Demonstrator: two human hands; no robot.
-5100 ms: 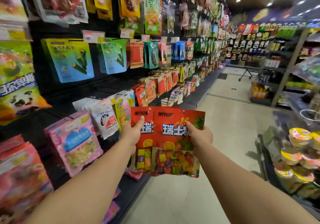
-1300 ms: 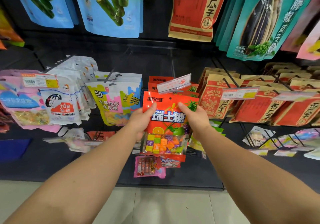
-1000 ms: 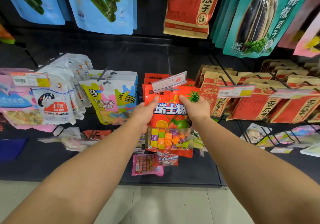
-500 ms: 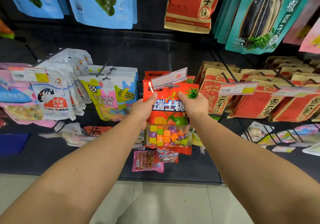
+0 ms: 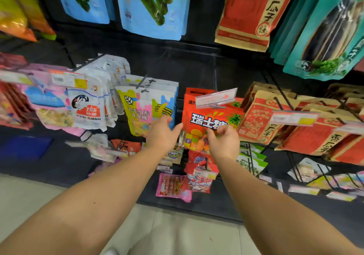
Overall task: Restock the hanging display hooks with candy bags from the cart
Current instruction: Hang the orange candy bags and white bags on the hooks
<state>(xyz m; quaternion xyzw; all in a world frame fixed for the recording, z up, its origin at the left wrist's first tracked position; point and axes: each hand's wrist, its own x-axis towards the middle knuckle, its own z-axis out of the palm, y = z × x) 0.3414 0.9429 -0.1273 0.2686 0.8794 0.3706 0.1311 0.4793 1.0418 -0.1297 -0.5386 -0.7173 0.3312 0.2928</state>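
on black pegboard (image 5: 197, 65) — candy bags (image 5: 208, 116), pale floor (image 5: 177, 233)

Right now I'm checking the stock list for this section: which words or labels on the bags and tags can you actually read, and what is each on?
"瑞士糖": orange candy bag on the hook, by both hands.
"White Rabbit": white bag.
"毛毛虫形橡皮糖": yellow and pink gummy bag.
"香瓜子": big red bag above.
"瓜子": red and tan bag at right.
Price tags, barcodes and the small print: too blurred to read.
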